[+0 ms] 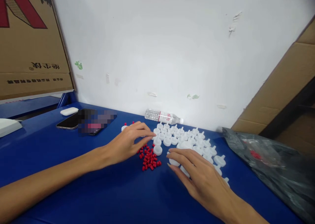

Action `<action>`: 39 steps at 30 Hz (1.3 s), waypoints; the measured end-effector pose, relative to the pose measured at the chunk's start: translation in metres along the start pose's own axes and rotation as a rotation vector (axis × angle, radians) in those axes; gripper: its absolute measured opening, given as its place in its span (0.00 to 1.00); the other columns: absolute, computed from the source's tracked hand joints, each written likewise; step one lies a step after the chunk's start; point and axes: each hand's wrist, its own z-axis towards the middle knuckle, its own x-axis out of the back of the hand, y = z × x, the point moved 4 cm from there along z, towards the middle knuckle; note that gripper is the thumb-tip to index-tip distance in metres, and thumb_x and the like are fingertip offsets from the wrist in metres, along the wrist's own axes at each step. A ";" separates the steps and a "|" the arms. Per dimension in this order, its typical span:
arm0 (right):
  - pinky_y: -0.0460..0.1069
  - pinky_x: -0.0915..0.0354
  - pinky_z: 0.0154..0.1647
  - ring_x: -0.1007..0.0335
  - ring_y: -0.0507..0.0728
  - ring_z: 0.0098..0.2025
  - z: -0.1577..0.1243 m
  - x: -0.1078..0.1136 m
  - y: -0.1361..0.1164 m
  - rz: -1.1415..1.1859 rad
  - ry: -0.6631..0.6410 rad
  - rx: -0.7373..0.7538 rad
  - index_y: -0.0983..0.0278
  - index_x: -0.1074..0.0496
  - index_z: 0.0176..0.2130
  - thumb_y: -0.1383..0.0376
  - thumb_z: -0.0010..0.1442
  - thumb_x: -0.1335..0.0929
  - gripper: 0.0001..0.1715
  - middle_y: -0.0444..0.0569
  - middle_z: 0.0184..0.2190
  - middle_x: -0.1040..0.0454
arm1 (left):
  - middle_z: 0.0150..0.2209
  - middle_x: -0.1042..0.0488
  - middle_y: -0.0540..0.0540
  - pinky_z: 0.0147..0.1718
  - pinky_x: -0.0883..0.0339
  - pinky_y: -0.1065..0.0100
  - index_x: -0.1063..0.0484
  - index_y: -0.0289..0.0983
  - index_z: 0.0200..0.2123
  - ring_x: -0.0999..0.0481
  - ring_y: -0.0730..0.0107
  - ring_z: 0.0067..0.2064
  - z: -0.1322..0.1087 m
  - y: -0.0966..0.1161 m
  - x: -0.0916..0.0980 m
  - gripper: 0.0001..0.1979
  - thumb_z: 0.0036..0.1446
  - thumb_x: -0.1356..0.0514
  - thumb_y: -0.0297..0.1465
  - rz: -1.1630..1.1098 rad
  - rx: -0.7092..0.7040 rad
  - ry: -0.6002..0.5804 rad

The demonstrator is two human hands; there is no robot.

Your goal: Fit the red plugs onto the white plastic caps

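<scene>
Small red caps (149, 159) lie in a loose pile on the blue table (110, 191). Behind and to the right of them spreads a group of white round plastic pieces with thin stems (174, 140). My left hand (129, 140) hovers over the back of the red pile, its fingers pressed toward each other near one white piece; whether something small is between the tips is hidden. My right hand (199, 174) arches over the front white pieces, thumb and fingers around a white piece (174, 161). Some white pieces with red caps (125, 127) show behind my left hand.
A clear bottle (163, 116) lies by the wall. Phones (73, 119) and a white case (69, 111) are at the left. A dark plastic bag (268, 171) covers the right edge. Cardboard (31, 43) stands at the left, with more at the right.
</scene>
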 end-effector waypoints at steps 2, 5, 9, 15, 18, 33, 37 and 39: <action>0.52 0.26 0.52 0.25 0.56 0.52 0.000 0.002 0.000 0.005 0.026 -0.016 0.61 0.35 0.58 0.70 0.68 0.34 0.20 0.53 0.53 0.26 | 0.42 0.22 0.45 0.45 0.32 0.62 0.22 0.39 0.47 0.26 0.65 0.45 -0.001 0.012 -0.006 0.09 0.69 0.42 0.29 -0.115 -0.021 0.033; 0.50 0.26 0.51 0.25 0.55 0.51 0.000 0.005 -0.001 0.023 0.057 0.014 0.61 0.36 0.59 0.70 0.67 0.33 0.21 0.51 0.50 0.24 | 0.38 0.20 0.47 0.45 0.31 0.63 0.21 0.39 0.43 0.25 0.66 0.42 -0.004 0.025 -0.012 0.05 0.65 0.37 0.30 -0.249 0.008 0.050; 0.50 0.27 0.54 0.25 0.55 0.50 0.000 0.005 -0.002 0.040 0.066 0.051 0.62 0.35 0.58 0.70 0.67 0.32 0.20 0.49 0.48 0.22 | 0.35 0.20 0.48 0.41 0.30 0.67 0.19 0.41 0.42 0.25 0.68 0.41 -0.007 0.032 -0.016 0.06 0.63 0.36 0.28 -0.339 0.049 0.004; 0.49 0.27 0.54 0.25 0.54 0.50 0.000 0.006 -0.004 0.037 0.080 0.070 0.63 0.36 0.59 0.70 0.67 0.32 0.22 0.48 0.46 0.21 | 0.35 0.20 0.48 0.40 0.28 0.70 0.18 0.40 0.41 0.24 0.70 0.40 -0.009 0.034 -0.017 0.05 0.62 0.34 0.28 -0.473 0.062 0.029; 0.50 0.27 0.53 0.25 0.54 0.50 0.000 0.006 -0.005 0.042 0.075 0.097 0.63 0.35 0.58 0.69 0.68 0.32 0.20 0.49 0.47 0.21 | 0.33 0.20 0.47 0.36 0.28 0.71 0.18 0.39 0.39 0.24 0.70 0.38 -0.010 0.035 -0.019 0.04 0.61 0.33 0.29 -0.480 0.049 0.045; 0.53 0.24 0.43 0.22 0.58 0.43 0.001 0.011 -0.028 -0.111 0.130 0.222 0.62 0.32 0.35 0.76 0.64 0.38 0.12 0.56 0.43 0.20 | 0.31 0.30 0.46 0.35 0.38 0.64 0.32 0.36 0.35 0.34 0.65 0.35 -0.018 0.056 -0.025 0.11 0.70 0.50 0.26 -0.135 -0.137 -0.199; 0.52 0.24 0.43 0.22 0.58 0.44 0.002 0.009 -0.027 -0.105 0.118 0.231 0.62 0.31 0.35 0.76 0.65 0.38 0.12 0.55 0.43 0.20 | 0.31 0.28 0.46 0.36 0.37 0.65 0.32 0.36 0.35 0.33 0.67 0.34 -0.016 0.055 -0.025 0.11 0.71 0.50 0.27 -0.146 -0.134 -0.216; 0.53 0.25 0.45 0.23 0.58 0.45 0.002 0.007 -0.024 -0.095 0.112 0.219 0.62 0.31 0.37 0.74 0.67 0.37 0.09 0.56 0.46 0.20 | 0.31 0.28 0.46 0.36 0.37 0.65 0.30 0.36 0.36 0.33 0.67 0.34 -0.014 0.053 -0.024 0.12 0.71 0.50 0.28 -0.106 -0.148 -0.196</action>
